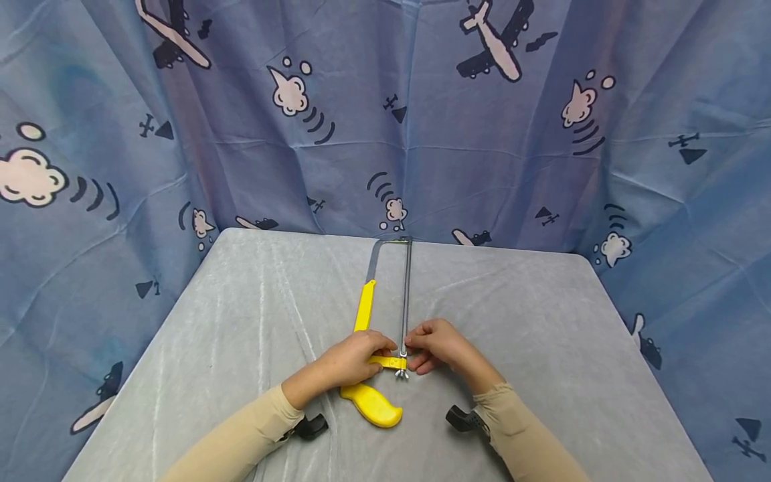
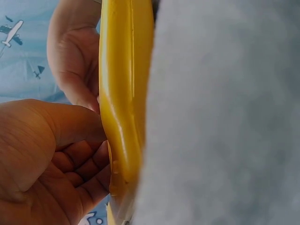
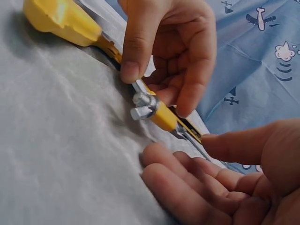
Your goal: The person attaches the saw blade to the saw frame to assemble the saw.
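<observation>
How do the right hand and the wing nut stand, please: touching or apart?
Apart: the right wrist view shows grey cloth between the right hand and the wing nut.

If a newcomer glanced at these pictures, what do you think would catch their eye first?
Probably the bright yellow-handled hacksaw, lying mid-table with its handle toward the person. Next, the left hand and right hand close together at the near end of its blade. The blue curtain printed with planes, behind the table, also stands out.

A yellow-handled hacksaw [image 1: 364, 308] lies on a table [image 1: 530, 321] covered in pale grey cloth [image 1: 271, 301].
</observation>
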Demonstrator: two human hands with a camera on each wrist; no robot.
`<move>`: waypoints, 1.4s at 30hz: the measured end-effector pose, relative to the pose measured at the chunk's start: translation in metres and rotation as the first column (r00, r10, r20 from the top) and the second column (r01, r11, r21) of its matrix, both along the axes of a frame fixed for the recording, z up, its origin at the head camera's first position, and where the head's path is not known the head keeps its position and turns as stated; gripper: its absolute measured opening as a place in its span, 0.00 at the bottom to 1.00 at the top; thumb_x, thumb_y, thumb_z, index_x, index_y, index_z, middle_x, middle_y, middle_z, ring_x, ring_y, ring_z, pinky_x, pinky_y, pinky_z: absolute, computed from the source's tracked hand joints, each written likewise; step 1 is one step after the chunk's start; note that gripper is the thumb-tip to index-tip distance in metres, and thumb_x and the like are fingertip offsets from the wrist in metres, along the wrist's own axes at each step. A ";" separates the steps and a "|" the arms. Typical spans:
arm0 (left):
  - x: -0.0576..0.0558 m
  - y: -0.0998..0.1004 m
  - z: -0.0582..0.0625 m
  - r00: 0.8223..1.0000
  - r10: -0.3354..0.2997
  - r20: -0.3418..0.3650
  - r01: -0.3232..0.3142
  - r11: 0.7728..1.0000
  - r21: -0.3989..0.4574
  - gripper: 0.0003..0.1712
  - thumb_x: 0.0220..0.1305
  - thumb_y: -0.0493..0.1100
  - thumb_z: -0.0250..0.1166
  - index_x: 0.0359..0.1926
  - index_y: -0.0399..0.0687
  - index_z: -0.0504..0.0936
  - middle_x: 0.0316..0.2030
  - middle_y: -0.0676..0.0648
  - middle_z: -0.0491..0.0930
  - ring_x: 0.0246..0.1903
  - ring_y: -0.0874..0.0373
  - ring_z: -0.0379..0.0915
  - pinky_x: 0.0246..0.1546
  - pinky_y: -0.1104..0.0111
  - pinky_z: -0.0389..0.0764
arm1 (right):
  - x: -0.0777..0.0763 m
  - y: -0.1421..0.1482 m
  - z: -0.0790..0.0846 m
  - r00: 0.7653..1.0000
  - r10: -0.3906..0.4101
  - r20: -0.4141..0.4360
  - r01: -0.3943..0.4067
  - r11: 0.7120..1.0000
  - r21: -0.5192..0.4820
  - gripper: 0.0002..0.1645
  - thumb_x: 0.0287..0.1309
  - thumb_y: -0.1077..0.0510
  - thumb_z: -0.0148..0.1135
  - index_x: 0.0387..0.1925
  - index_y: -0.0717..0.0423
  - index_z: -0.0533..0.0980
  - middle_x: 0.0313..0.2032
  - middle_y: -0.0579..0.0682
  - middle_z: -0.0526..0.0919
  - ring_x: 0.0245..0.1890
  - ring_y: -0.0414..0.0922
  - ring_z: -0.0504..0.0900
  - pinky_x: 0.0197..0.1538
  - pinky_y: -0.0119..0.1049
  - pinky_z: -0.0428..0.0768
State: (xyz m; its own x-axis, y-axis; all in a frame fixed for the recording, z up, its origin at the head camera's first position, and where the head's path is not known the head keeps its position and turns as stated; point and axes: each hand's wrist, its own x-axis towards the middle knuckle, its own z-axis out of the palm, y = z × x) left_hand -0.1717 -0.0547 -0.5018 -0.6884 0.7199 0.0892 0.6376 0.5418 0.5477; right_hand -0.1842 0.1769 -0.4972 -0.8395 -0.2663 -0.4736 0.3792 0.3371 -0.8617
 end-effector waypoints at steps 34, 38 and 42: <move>0.000 0.000 0.002 1.000 0.005 0.011 -0.005 1.000 0.003 0.21 0.60 0.31 0.70 0.55 0.40 0.84 0.43 0.49 0.85 0.44 0.58 0.79 0.50 0.68 0.80 | 0.034 0.002 0.006 0.961 0.275 -0.019 -0.273 0.960 0.056 0.06 0.63 0.64 0.66 0.35 0.65 0.83 0.27 0.56 0.86 0.22 0.50 0.88 0.26 0.44 0.87; 0.000 0.000 0.001 1.000 0.010 0.018 -0.010 1.000 0.003 0.21 0.60 0.32 0.70 0.56 0.40 0.84 0.44 0.49 0.85 0.44 0.58 0.79 0.51 0.68 0.80 | 0.032 0.007 0.005 0.950 0.311 0.042 -0.311 0.950 -0.014 0.09 0.65 0.62 0.66 0.38 0.67 0.84 0.30 0.57 0.87 0.25 0.50 0.89 0.29 0.45 0.88; 0.001 0.000 0.001 1.000 0.013 0.025 -0.013 1.000 0.003 0.21 0.60 0.32 0.71 0.56 0.41 0.84 0.44 0.49 0.85 0.44 0.59 0.79 0.51 0.68 0.80 | 0.030 0.009 0.004 0.934 0.343 0.099 -0.336 0.939 -0.076 0.16 0.67 0.55 0.66 0.40 0.68 0.83 0.31 0.58 0.88 0.27 0.50 0.90 0.32 0.47 0.88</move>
